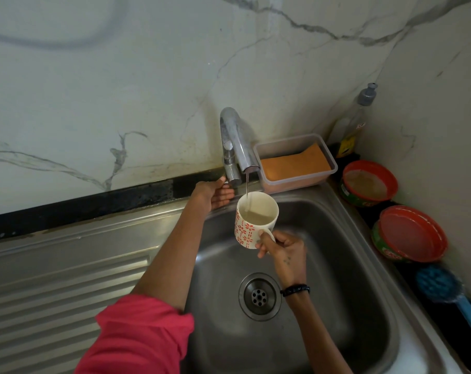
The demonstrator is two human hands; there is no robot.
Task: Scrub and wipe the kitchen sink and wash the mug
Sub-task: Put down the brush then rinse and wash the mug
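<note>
A white mug (249, 225) with red flower prints hangs over the steel sink (336, 265), partly filled with cloudy water. My right hand (282, 247) grips its handle from the right. A thin stream runs from the chrome tap (238, 141) into the mug. My left hand (212, 194) reaches to the base of the tap, fingers curled round the lever there. The drain (259, 296) lies below the mug in the basin floor.
A clear plastic box holding an orange sponge (293, 164) stands right of the tap. A soap bottle (355, 122) is in the corner. Two red-rimmed tubs (369, 182) (409, 233) and a blue brush (442, 287) line the right ledge. The ribbed drainboard (53, 279) lies left.
</note>
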